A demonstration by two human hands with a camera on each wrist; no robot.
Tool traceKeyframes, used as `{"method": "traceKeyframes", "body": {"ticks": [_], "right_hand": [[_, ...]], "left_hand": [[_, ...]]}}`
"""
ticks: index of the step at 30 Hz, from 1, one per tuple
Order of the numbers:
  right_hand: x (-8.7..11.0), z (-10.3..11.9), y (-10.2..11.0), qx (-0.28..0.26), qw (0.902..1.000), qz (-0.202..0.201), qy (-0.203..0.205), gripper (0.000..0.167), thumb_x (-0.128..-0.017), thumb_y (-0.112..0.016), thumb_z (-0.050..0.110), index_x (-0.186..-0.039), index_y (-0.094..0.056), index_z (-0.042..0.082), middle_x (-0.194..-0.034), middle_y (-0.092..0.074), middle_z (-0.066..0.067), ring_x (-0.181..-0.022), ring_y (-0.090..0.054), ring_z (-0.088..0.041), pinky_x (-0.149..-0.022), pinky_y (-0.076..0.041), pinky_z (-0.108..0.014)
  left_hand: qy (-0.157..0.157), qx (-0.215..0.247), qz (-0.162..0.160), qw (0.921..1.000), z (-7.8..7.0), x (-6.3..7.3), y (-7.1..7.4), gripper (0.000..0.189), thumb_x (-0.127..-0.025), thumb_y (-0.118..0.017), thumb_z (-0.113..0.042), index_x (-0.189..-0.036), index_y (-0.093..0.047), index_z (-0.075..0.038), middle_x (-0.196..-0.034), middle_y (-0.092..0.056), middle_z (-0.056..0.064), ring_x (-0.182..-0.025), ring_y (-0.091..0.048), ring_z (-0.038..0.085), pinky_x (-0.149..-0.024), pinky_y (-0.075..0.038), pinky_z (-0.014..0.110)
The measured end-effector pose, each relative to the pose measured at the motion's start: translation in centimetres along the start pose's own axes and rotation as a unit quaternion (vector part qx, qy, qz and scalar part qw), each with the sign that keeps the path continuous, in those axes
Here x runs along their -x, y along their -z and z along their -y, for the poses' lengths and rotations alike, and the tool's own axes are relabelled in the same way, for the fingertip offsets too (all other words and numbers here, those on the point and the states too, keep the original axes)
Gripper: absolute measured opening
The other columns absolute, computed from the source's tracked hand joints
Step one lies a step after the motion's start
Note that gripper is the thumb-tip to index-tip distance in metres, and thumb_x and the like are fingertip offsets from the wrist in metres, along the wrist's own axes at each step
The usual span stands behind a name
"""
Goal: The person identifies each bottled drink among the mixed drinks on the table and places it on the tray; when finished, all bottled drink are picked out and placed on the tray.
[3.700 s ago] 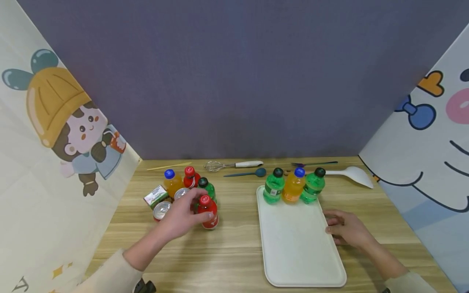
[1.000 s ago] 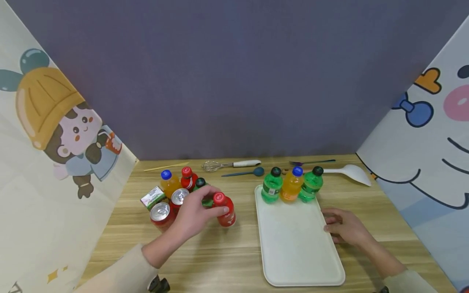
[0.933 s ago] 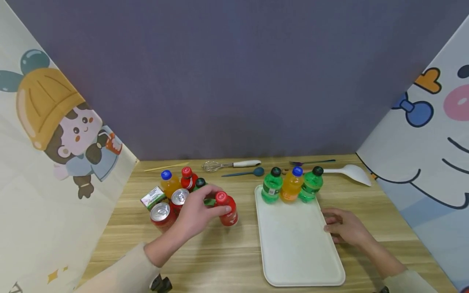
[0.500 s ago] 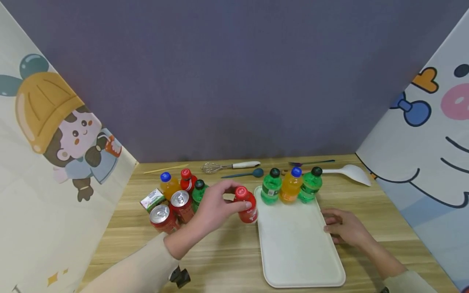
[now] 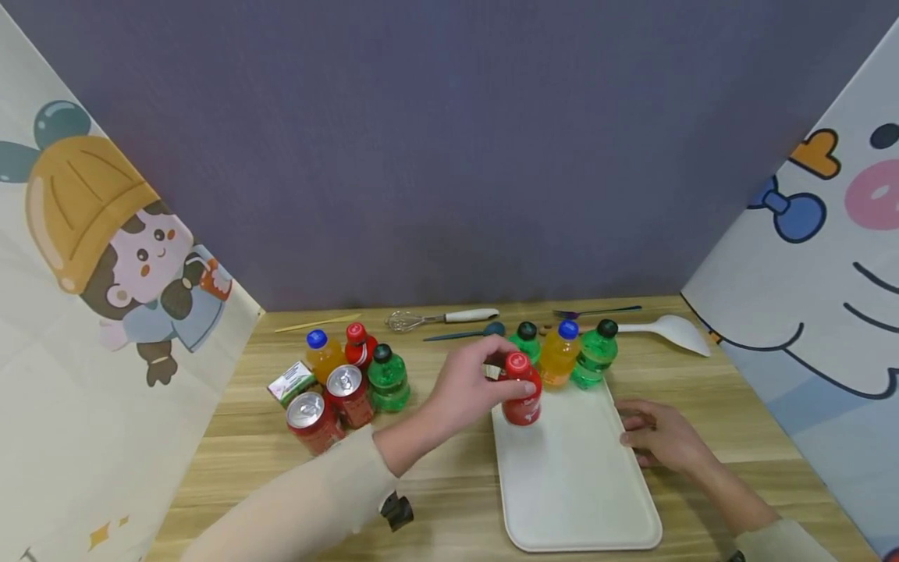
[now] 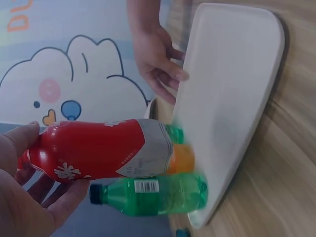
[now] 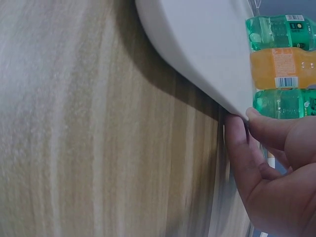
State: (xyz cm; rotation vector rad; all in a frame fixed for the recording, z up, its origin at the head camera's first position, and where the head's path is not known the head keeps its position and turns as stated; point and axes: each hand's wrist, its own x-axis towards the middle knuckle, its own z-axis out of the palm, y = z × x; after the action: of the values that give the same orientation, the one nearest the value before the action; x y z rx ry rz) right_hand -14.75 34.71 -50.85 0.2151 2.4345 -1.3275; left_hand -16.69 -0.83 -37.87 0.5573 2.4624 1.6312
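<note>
My left hand (image 5: 463,384) grips a red bottle (image 5: 522,404) round its upper part, over the far left part of the white tray (image 5: 579,484). Whether its base touches the tray, I cannot tell. Along the tray's far end stand a green bottle (image 6: 160,193), an orange drink bottle (image 5: 558,357) and another green bottle (image 5: 594,359); the red bottle partly hides the left green one in the head view. At the tray's right edge, my right hand (image 5: 663,439) pinches the rim, thumb above and fingers below, as the right wrist view shows.
To the left cluster two red cans (image 5: 349,394), a small carton (image 5: 291,382), and orange, red and green bottles (image 5: 389,382). Behind lie a whisk (image 5: 442,318), a dark blue spoon (image 5: 456,336), a fork (image 5: 597,311) and a white ladle-like spoon (image 5: 677,334).
My left hand has carried the red bottle rightward from the cluster to over the tray, uncovering the green bottle beside the cans. The right hand stays at the tray's edge.
</note>
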Motion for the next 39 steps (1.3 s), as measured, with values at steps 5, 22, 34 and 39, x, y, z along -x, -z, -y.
{"method": "traceKeyframes", "body": {"ticks": [5,22,34,39], "right_hand": [[0.1,0.0,-0.1,-0.010,0.9999,0.001,0.003,0.064,-0.092,-0.073,0.004,-0.150,-0.045,-0.002,-0.121,-0.063,-0.022,-0.093,-0.068,-0.022,-0.070,-0.063,-0.039],[-0.3,-0.1,-0.1,-0.014,0.9999,0.001,-0.008,0.062,-0.093,-0.073,0.006,-0.149,-0.047,0.000,-0.121,-0.064,-0.022,-0.092,-0.069,-0.023,-0.069,-0.064,-0.041],[-0.2,0.0,-0.1,-0.006,1.0000,-0.001,-0.003,0.063,-0.093,-0.074,0.007,-0.149,-0.047,-0.001,-0.122,-0.065,-0.023,-0.093,-0.070,-0.024,-0.069,-0.064,-0.041],[-0.2,-0.2,-0.1,-0.007,1.0000,-0.003,-0.005,0.063,-0.093,-0.074,0.008,-0.149,-0.047,-0.002,-0.122,-0.065,-0.023,-0.093,-0.070,-0.024,-0.070,-0.064,-0.040]], "left_hand": [[-0.005,-0.019,0.014,0.9997,-0.4,-1.4,-2.0,0.035,-0.085,-0.086,-0.028,-0.115,-0.069,-0.020,-0.104,-0.070,-0.008,-0.096,-0.063,0.009,-0.075,-0.057,0.022],[-0.026,-0.027,0.016,0.9992,0.4,-4.7,-8.1,0.034,-0.083,-0.088,-0.027,-0.111,-0.071,-0.019,-0.097,-0.071,-0.012,-0.088,-0.063,0.001,-0.068,-0.054,0.017],[-0.019,-0.074,0.011,0.9970,0.2,-6.8,-11.3,0.036,-0.083,-0.087,-0.033,-0.114,-0.070,-0.022,-0.097,-0.070,-0.014,-0.082,-0.060,-0.004,-0.065,-0.052,0.014],[-0.001,-0.099,0.007,0.9950,0.4,-7.1,-12.5,0.036,-0.083,-0.088,-0.034,-0.114,-0.071,-0.024,-0.097,-0.071,-0.015,-0.081,-0.060,-0.003,-0.064,-0.051,0.014]]}}
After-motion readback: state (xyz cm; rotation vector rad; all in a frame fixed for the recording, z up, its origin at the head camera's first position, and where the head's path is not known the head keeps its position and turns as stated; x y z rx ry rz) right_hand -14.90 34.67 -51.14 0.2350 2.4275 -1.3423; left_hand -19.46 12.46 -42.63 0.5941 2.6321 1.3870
